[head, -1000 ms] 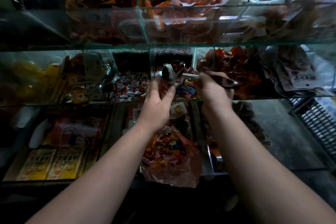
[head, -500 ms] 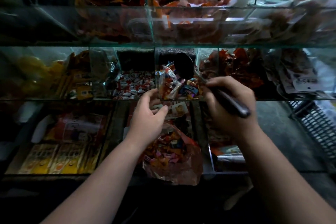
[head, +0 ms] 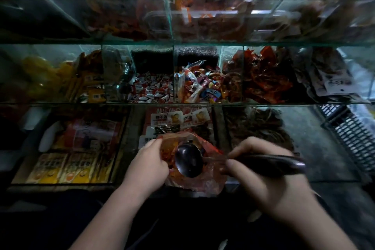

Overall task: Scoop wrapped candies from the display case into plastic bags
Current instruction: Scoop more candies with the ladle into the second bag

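A thin reddish plastic bag (head: pixel 205 180) with wrapped candies inside hangs in front of the glass case, low in the middle. My left hand (head: pixel 147 165) grips the bag's left rim and holds its mouth apart. My right hand (head: pixel 267 178) holds the dark handle of a metal scoop (head: pixel 189 160), whose round bowl sits turned over the bag's mouth. Colourful wrapped candies (head: pixel 199 85) fill the middle compartment of the glass shelf above the hands, with white and red wrapped candies (head: pixel 152 89) in the compartment to its left.
The glass display case (head: pixel 186 42) has three tiers split by glass dividers. Red snack packets (head: pixel 261 79) fill the bin to the right, yellow packets (head: pixel 46 79) the left. Boxed packs (head: pixel 69 168) lie on the lowest tier. A dark plastic crate (head: pixel 351 134) stands at the right.
Both hands have come down from the middle shelf's candy compartment to the bag. The scoop moved from the candies down to the bag's mouth, and the left hand now grips the bag's rim.
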